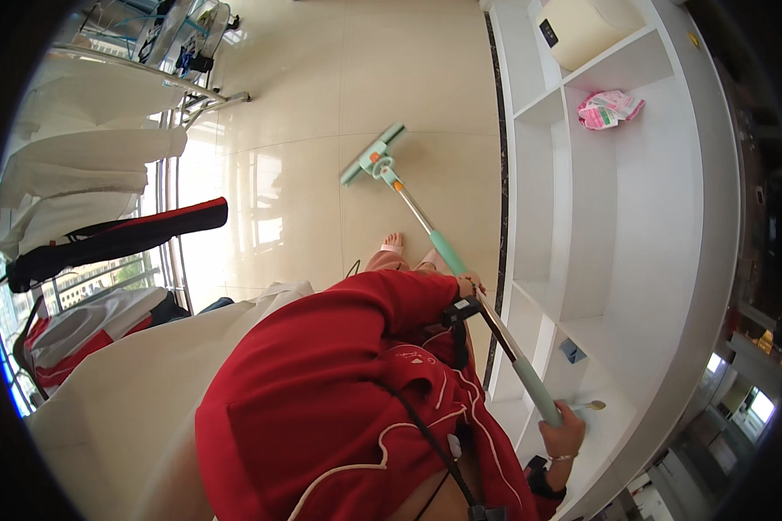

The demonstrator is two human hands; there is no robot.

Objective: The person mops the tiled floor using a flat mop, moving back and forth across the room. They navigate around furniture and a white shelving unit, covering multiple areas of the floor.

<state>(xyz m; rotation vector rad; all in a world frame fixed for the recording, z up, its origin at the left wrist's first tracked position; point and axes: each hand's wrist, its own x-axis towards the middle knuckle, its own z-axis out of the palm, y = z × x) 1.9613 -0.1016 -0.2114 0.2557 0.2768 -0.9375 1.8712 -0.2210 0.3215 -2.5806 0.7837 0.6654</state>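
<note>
The right hand (565, 431) is closed around the pale green end grip of a long-handled mop (447, 253), a thin bracelet and a dark strap (540, 476) showing at its wrist. Further along the pole, the left hand (469, 285) is wrapped round the shaft just above the middle green sleeve, partly hidden by a red sleeve (408, 300) and a small black device (462, 311). The mop slants from the person's right side, away and to the left. Beyond the left hand, a bare foot (394, 243) shows on the glossy beige floor (295, 200). Farther out, the mop's flat green head (374, 158), with orange parts, lies on the tiles, tilted across a joint line.

Along the right stands a white shelf unit (652, 252); a small blue-grey item (572, 351) lies in a near compartment, and a crumpled pink-and-white package (610, 110) in a far one. At its far end sits a rounded cream object (589, 30). On the left, pale cloths (87, 165) hang by a metal rack (139, 65).
</note>
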